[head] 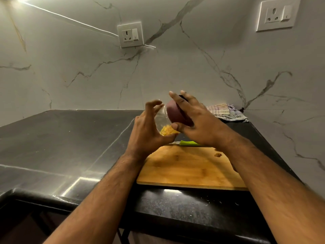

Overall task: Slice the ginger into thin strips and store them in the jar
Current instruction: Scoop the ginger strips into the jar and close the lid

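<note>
Nearest to the person, under both forearms, a wooden cutting board [190,166] lies on the dark tabletop [61,138], with one small ginger scrap [217,154] left below the right wrist. Just past the board's far edge, beneath the hands, a green-handled knife [189,143] rests flat.

Above it the jar [162,118] is held tilted on its side in the air. The left hand [146,132] cradles its clear body with curled fingers; the right hand [191,120] wraps the dark red lid [175,111], thumb underneath. Yellow ginger strips [168,132] sit heaped in the low side of the jar, next to the left palm.

If the lid is not threaded true, I think it could slip and the tilt would spill strips onto the board. The smooth jar might also twist out of the left hand's grip.

Beyond the right hand a striped cloth [225,112] lies by the wall.
</note>
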